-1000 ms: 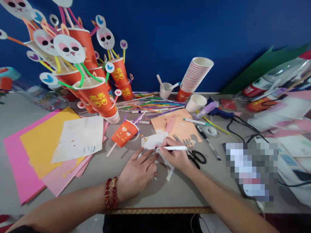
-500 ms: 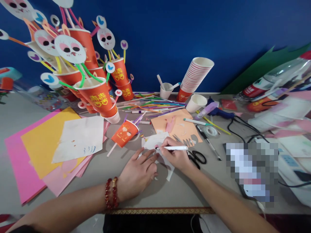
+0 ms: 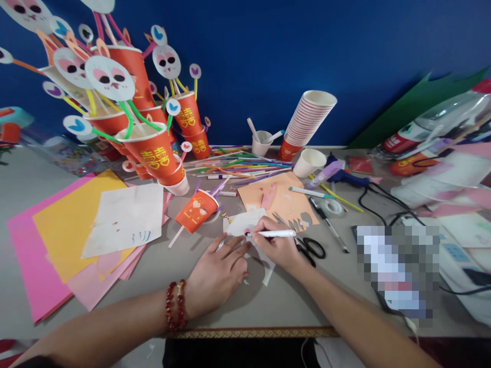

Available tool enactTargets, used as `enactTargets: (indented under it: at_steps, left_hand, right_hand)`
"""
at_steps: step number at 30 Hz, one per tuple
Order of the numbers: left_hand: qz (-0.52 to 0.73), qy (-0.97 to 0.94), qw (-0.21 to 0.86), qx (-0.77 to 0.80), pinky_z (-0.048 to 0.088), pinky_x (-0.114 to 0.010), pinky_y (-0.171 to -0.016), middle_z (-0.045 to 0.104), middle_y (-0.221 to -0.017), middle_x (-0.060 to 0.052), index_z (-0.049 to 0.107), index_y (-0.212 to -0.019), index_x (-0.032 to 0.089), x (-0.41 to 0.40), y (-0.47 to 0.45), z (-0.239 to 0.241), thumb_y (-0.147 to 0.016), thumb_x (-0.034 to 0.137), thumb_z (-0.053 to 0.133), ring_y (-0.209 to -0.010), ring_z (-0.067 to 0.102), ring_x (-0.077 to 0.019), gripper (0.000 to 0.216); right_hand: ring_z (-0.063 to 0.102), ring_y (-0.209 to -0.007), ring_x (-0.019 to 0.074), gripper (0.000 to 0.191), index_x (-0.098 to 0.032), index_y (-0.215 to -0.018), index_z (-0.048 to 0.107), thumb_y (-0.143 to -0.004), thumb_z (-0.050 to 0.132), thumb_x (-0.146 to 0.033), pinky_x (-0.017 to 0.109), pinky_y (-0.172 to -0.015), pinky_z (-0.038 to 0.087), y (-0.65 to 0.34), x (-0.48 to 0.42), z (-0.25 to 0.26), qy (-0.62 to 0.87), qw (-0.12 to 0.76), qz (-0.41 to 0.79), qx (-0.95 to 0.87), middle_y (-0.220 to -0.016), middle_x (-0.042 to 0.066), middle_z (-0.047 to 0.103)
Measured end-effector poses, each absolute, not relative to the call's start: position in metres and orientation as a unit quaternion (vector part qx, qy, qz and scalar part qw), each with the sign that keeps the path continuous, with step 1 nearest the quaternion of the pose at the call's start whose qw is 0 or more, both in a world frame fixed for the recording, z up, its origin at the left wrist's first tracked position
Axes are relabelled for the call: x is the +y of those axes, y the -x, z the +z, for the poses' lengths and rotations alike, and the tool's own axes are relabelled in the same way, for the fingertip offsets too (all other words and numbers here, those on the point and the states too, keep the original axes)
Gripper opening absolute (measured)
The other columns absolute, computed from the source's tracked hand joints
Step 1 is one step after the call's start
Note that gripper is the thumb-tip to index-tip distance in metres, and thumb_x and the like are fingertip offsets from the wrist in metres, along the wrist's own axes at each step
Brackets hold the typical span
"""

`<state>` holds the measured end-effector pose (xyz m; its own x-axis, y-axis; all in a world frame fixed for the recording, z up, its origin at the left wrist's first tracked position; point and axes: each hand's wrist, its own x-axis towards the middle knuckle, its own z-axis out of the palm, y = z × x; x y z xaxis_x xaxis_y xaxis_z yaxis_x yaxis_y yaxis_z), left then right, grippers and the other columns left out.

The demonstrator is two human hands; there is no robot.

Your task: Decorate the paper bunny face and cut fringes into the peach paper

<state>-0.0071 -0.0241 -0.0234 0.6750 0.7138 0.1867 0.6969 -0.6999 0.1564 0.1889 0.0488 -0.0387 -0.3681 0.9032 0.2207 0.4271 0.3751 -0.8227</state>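
Note:
My right hand point(image 3: 279, 250) grips a white marker point(image 3: 283, 233), its tip down on a small piece of white paper that carries a pink and dark mark. My left hand point(image 3: 218, 276) lies with fingers spread, fingertips pressing on the paper's near-left side. Part of that paper is hidden beneath both hands. White paper scraps point(image 3: 269, 274) show between them. Black-handled scissors point(image 3: 312, 249) rest just right of my right hand. Left of the paper, an orange paper cup point(image 3: 196, 210) with purple pipe cleaners and a stick lies tilted on the table.
Stacked orange cups with rabbit faces point(image 3: 110, 77) stand at the left above coloured paper sheets point(image 3: 49, 230). Pipe cleaners point(image 3: 233, 163), a cup stack point(image 3: 309, 120) and an orange sheet point(image 3: 286, 189) are behind my hands. A glue gun point(image 3: 347, 177), pen point(image 3: 333, 230) and cables are at the right.
Almost nothing differs. My hands, the marker and the paper keep their places, and the whole view shifts very slightly.

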Motion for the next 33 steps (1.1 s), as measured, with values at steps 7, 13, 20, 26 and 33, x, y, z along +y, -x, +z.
enactTargets:
  at_steps: [7,13,20,26,33]
  left_hand:
    - [0.124,-0.914,0.034,0.384,0.029,-0.048,-0.114,0.059,-0.137,-0.007,0.061,-0.098,0.018,-0.0243,0.0077,-0.0237,-0.096,0.030,0.054,-0.135,0.045,-0.0248,0.014]
    - [0.124,-0.914,0.035,0.385,0.030,-0.048,-0.114,0.060,-0.137,-0.006,0.061,-0.096,0.018,-0.0239,0.0077,-0.0217,-0.097,0.030,0.053,-0.133,0.047,-0.0255,0.014]
    - [0.122,-0.914,0.031,0.385,0.029,-0.048,-0.114,0.059,-0.137,-0.005,0.061,-0.096,0.018,-0.0234,0.0066,-0.0228,-0.096,0.030,0.054,-0.134,0.046,-0.0251,0.014]
    - [0.120,-0.914,0.036,0.385,0.028,-0.047,-0.115,0.059,-0.138,-0.006,0.061,-0.096,0.018,-0.0240,0.0069,-0.0217,-0.096,0.030,0.054,-0.135,0.044,-0.0248,0.014]
    - [0.129,-0.913,0.041,0.386,0.029,-0.048,-0.115,0.060,-0.136,-0.007,0.062,-0.095,0.018,-0.0241,0.0067,-0.0201,-0.096,0.028,0.054,-0.134,0.046,-0.0251,0.013]
  right_hand:
    - [0.054,-0.056,0.0134,0.016,-0.023,-0.068,0.052,-0.082,0.056,-0.018,0.023,-0.054,0.040,-0.1890,0.0470,-0.0386,0.438,0.377,0.366,-0.729,-0.063,-0.003,0.060]
    - [0.057,-0.058,0.0137,0.015,-0.023,-0.069,0.052,-0.082,0.056,-0.018,0.023,-0.054,0.040,-0.1895,0.0469,-0.0391,0.443,0.368,0.370,-0.729,-0.064,-0.003,0.061]
    - [0.055,-0.057,0.0137,0.014,-0.023,-0.070,0.052,-0.083,0.056,-0.019,0.024,-0.054,0.040,-0.1886,0.0477,-0.0394,0.439,0.362,0.368,-0.735,-0.064,-0.003,0.060]
    - [0.055,-0.058,0.0142,0.016,-0.023,-0.069,0.051,-0.083,0.055,-0.019,0.024,-0.054,0.040,-0.1893,0.0478,-0.0394,0.439,0.370,0.370,-0.730,-0.062,-0.003,0.057]
    - [0.052,-0.056,0.0140,0.018,-0.023,-0.067,0.050,-0.084,0.055,-0.021,0.024,-0.053,0.039,-0.1892,0.0474,-0.0379,0.438,0.370,0.369,-0.731,-0.060,-0.003,0.054]
